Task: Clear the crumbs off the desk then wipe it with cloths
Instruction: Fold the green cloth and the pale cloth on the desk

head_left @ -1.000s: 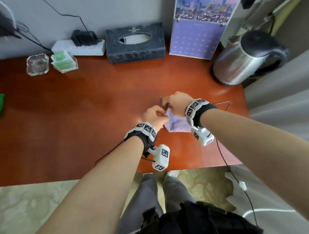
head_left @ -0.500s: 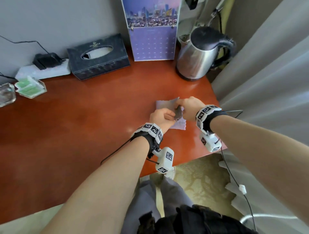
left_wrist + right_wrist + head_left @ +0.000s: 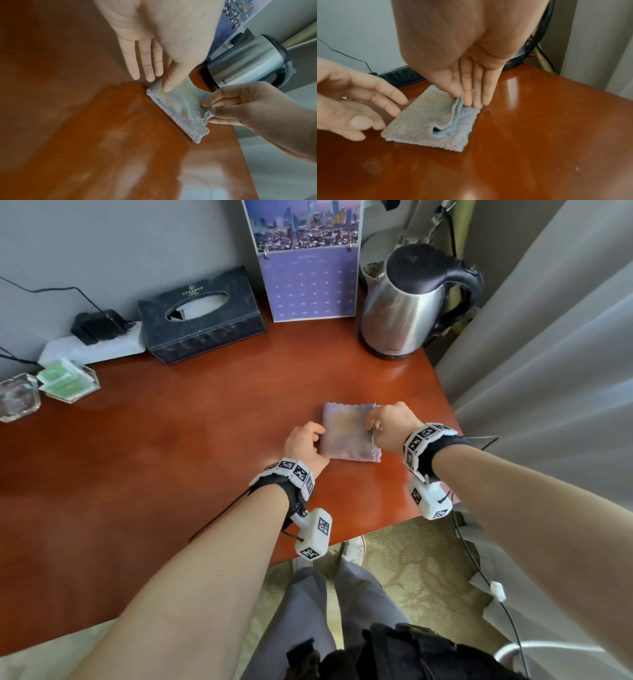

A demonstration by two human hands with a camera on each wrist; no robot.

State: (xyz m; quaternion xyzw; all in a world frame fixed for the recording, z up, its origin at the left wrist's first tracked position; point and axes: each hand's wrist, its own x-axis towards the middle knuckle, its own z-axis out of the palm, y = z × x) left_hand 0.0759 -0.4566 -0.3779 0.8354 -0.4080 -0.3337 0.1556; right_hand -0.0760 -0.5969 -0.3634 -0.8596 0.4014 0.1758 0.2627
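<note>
Folded cloth (image 3: pixel 349 433) flat on desk (image 3: pixel 171 460), 3 o'clock side near edge. Right hand (image 3: pixel 394 422) pinches top-layer edge. Left hand (image 3: pixel 305 445) fingers straight, thumb pressing cloth's 9 o'clock edge.

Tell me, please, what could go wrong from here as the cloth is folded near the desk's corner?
The cloth lies close to the desk edge, so a wide wipe might push it off. The kettle stands just behind; a forward sweep could bump it. The right hand pinches only the top layer, so the fold may slip open.
</note>
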